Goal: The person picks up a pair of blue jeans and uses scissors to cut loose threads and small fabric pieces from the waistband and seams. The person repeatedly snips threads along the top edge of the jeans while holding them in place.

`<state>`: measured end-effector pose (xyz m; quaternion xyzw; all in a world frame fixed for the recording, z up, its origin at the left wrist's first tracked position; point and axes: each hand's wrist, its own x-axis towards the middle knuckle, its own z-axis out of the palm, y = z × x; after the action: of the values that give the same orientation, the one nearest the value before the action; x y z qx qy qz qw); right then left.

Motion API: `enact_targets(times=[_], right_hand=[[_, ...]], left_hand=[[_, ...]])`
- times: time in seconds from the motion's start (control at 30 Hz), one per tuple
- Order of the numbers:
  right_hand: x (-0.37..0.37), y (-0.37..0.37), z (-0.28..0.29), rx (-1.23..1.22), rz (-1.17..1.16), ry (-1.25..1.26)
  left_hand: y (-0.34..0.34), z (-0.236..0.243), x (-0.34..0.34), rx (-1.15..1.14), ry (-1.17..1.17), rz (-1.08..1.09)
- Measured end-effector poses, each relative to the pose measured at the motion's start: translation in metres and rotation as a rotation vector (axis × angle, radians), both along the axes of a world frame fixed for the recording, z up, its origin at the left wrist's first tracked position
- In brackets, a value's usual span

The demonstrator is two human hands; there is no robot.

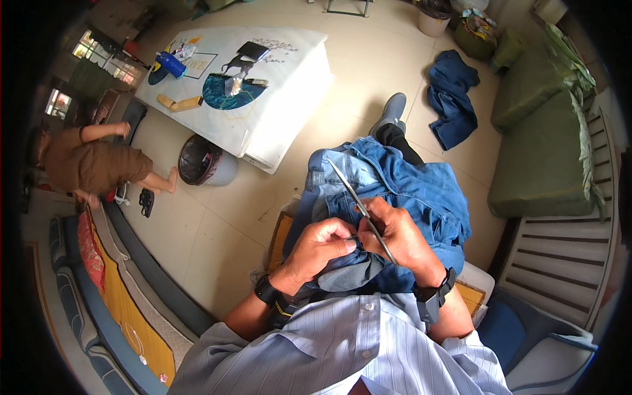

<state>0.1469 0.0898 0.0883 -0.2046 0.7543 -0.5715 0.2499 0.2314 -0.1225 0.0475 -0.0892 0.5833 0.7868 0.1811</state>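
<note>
Blue denim garments lie bunched across my lap. My left hand is closed in a pinch on a dark edge of the denim, close to my right fingertips. In my right hand is a long, slim metal tool, tapering to a point at its far end. It slants across my fingers, and its near end sticks out beside my palm. Whether it has a second blade or handle loops cannot be made out. A grey cloth flap of the garment hangs just below my hands.
At the far left stands a white-covered table with a blue bottle. A waste bin stands beside it. A person in brown is at the left. Jeans lie on the floor, near a green-covered seat.
</note>
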Motion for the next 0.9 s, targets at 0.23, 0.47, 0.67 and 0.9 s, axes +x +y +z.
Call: enact_targets(times=[0.23, 0.47, 0.67, 0.9], right_hand=[[0.012, 0.017, -0.003, -0.061, -0.111, -0.005], [0.025, 0.041, 0.006, 0.207, 0.078, 0.289], [0.021, 0.047, 0.013, 0.403, 0.185, 0.435], [0.012, 0.046, 0.022, 0.5, 0.283, 0.479]], left_hand=[[-0.009, -0.008, -0.002, 0.242, 0.045, 0.165], [-0.013, -0.026, -0.001, 0.402, 0.101, 0.288], [-0.015, -0.036, 0.001, 0.412, 0.075, 0.304], [-0.014, -0.035, 0.005, 0.377, 0.045, 0.327]])
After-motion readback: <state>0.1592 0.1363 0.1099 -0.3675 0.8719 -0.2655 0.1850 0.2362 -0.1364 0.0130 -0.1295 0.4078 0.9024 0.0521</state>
